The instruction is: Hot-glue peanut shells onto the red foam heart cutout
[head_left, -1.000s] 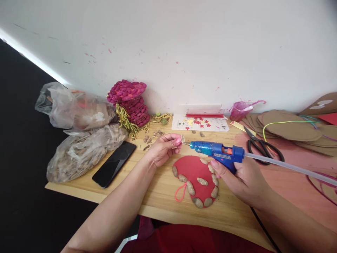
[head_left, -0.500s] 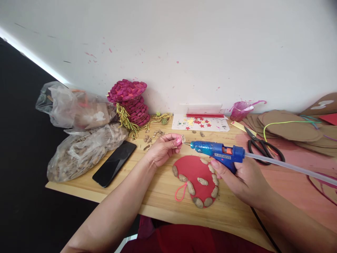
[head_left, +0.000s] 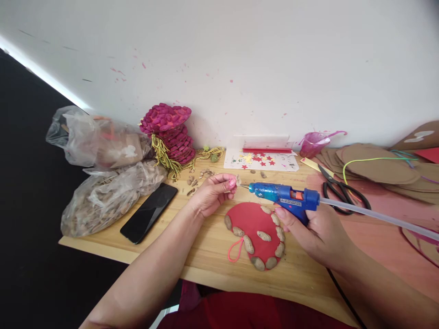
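Between the thumb and fingers of my left hand (head_left: pixel 215 194) is a peanut shell (head_left: pixel 238 180), pinched and mostly hidden. My right hand (head_left: pixel 318 233) grips a blue hot glue gun (head_left: pixel 283 196); its metal nozzle points left, at or very close to the peanut shell. A long translucent glue stick (head_left: pixel 370 215) sticks out of the gun's back. Below both hands lies a red heart (head_left: pixel 255 217) with several peanuts along part of its edge and one peanut (head_left: pixel 264 236) in its middle. A pink cord loop (head_left: pixel 235 251) comes out at its notch.
Left are a black phone (head_left: pixel 149 213) and a plastic bag of peanuts (head_left: pixel 109 201). Behind stand stacked magenta peanut-covered pieces (head_left: pixel 168 123) and white paper (head_left: pixel 233 162) with star cut-outs. Right are scissors (head_left: pixel 343 189), a pink cup (head_left: pixel 313 144) and cardboard shapes (head_left: pixel 377 164).
The glue gun has shifted very slightly to the right. Otherwise both hands and the red heart stay in place.
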{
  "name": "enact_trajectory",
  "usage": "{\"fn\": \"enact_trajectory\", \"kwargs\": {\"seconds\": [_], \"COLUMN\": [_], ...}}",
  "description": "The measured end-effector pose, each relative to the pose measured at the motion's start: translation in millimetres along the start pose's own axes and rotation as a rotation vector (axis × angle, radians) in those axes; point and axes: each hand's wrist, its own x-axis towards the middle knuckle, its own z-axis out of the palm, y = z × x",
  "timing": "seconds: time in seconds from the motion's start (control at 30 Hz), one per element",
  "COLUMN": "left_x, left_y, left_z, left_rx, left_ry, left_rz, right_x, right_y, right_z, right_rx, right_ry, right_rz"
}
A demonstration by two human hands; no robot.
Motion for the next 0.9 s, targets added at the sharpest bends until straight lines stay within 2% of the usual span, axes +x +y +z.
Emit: {"fn": "enact_trajectory", "kwargs": {"seconds": [0.27, 0.73, 0.9], "left_x": [1.0, 0.1, -1.0], "left_y": [0.5, 0.3, 2.6], "left_z": [-0.1, 0.7, 1.7], "left_rx": [0.002, 0.001, 0.051], "left_ry": [0.008, 0.02, 0.009], "left_rz": [-0.01, -0.008, 0.002], "right_x": [2.2, 2.3, 2.3], "right_y": [-3.5, -1.6, 3.8], "right_z": [-1.3, -1.5, -0.5], "right_rx": [-0.006, -0.046, -0.02], "right_ry": [0.029, 0.001, 0.005], "right_rz": [0.001, 0.025, 0.12]}}
